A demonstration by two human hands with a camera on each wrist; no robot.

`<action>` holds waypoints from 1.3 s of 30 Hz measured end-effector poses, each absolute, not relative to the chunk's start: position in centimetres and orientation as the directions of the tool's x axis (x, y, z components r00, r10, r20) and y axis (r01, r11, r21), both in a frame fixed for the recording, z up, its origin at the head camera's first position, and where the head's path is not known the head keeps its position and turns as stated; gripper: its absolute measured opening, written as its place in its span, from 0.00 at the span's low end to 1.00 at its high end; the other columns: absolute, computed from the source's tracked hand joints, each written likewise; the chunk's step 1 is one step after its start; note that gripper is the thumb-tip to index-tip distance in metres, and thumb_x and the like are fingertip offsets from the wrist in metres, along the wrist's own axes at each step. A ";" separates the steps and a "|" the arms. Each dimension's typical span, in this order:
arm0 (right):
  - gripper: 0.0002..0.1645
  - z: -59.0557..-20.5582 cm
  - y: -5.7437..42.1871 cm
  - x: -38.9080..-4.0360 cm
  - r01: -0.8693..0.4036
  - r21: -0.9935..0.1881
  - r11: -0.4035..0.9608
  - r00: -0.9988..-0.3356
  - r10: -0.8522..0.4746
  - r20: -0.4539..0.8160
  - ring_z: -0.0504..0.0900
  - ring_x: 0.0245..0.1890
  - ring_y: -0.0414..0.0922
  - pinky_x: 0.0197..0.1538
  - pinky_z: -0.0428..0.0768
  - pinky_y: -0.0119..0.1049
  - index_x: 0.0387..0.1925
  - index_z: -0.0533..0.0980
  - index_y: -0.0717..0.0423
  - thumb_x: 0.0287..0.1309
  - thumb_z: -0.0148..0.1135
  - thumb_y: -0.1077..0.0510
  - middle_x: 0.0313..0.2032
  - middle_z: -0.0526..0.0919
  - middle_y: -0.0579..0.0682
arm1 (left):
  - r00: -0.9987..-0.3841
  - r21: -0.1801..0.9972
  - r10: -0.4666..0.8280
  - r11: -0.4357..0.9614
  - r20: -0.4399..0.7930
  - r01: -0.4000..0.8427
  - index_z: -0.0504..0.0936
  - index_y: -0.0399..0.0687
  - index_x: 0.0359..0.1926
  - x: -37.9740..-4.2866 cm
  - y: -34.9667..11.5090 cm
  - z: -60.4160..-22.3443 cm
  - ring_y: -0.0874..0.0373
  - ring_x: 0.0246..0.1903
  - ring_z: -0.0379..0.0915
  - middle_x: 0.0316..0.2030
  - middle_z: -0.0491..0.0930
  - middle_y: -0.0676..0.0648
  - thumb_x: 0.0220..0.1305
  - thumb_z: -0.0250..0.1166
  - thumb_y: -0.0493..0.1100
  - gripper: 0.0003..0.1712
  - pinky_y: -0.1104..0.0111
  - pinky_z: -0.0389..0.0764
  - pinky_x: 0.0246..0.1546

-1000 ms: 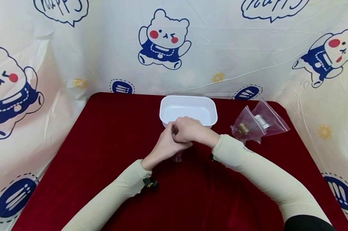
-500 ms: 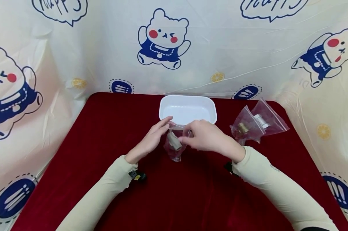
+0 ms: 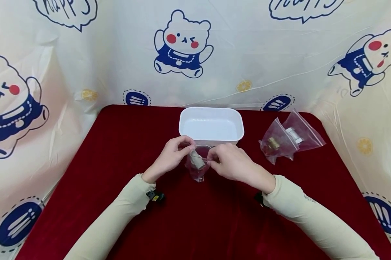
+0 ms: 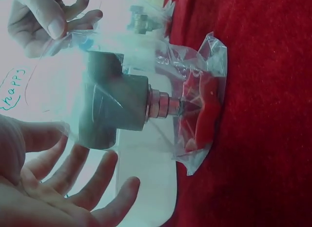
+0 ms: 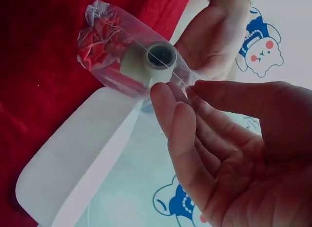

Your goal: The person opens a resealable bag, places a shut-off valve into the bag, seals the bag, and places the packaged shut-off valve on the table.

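Between the two hands, a clear zip bag (image 3: 195, 174) stands with its mouth spread wide. Inside it is a valve (image 4: 105, 102), a grey tee-shaped plastic body with a metal stem and a red handle (image 4: 208, 112) at the bottom. My left hand (image 3: 169, 157) pinches the left side of the bag's mouth between thumb and fingers. The right hand (image 3: 231, 162) pinches the opposite side of the mouth. In the right wrist view, the valve's round open end (image 5: 162, 55) faces up toward the bag's opening.
Just behind the bag is a white plastic tub (image 3: 211, 126). To the right lie two more zip bags, one with a brass fitting (image 3: 273, 143), the other with a white fitting (image 3: 294, 135). Dark red cloth (image 3: 211, 224) covers the table; a printed curtain (image 3: 247, 54) hangs behind.
The hands, first together over the bag, have moved apart, uncovering the valve. The left hand's fingers went from straight to pinching the bag's edge, and the mouth is now wider.
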State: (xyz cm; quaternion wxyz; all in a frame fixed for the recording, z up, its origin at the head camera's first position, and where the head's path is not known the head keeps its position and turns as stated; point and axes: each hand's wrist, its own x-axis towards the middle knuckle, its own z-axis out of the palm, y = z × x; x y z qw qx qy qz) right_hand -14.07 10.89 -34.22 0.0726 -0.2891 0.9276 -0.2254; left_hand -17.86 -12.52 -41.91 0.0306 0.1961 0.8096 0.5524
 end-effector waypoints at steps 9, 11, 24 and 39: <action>0.02 -33.7 13.8 -13.8 -0.498 -0.456 0.737 -0.849 -0.521 0.086 0.78 0.28 0.41 0.30 0.79 0.43 0.36 0.89 0.49 0.65 0.73 0.58 0.31 0.86 0.40 | -0.946 0.902 0.252 0.328 0.204 0.281 0.85 0.41 0.44 -15.6 -12.3 -39.9 0.49 0.38 0.82 0.40 0.85 0.45 0.76 0.64 0.35 0.03 0.55 0.85 0.46; 0.02 -33.5 14.7 -14.0 -0.498 -0.445 0.745 -0.855 -0.509 0.104 0.78 0.28 0.41 0.29 0.79 0.42 0.36 0.89 0.49 0.65 0.73 0.57 0.32 0.87 0.41 | -0.949 0.911 0.254 0.317 0.187 0.265 0.85 0.42 0.44 -14.7 -12.1 -39.3 0.50 0.34 0.82 0.40 0.85 0.44 0.75 0.65 0.34 0.03 0.53 0.87 0.42; 0.05 -35.1 17.0 -14.2 -0.528 -0.544 0.652 -0.834 -0.518 0.190 0.74 0.24 0.38 0.32 0.77 0.37 0.35 0.88 0.50 0.61 0.75 0.64 0.33 0.89 0.41 | -0.885 0.764 0.375 0.474 0.275 0.438 0.87 0.48 0.40 -12.7 -11.7 -39.3 0.63 0.33 0.80 0.39 0.84 0.54 0.72 0.69 0.36 0.03 0.65 0.85 0.34; 0.12 -36.5 17.7 -14.1 -0.548 -0.551 0.629 -0.831 -0.486 0.271 0.85 0.33 0.37 0.36 0.82 0.40 0.42 0.81 0.52 0.60 0.74 0.68 0.35 0.87 0.42 | -0.816 0.593 0.401 0.561 0.416 0.577 0.86 0.48 0.40 -12.8 -11.7 -40.0 0.54 0.38 0.78 0.40 0.82 0.55 0.71 0.69 0.36 0.02 0.62 0.80 0.38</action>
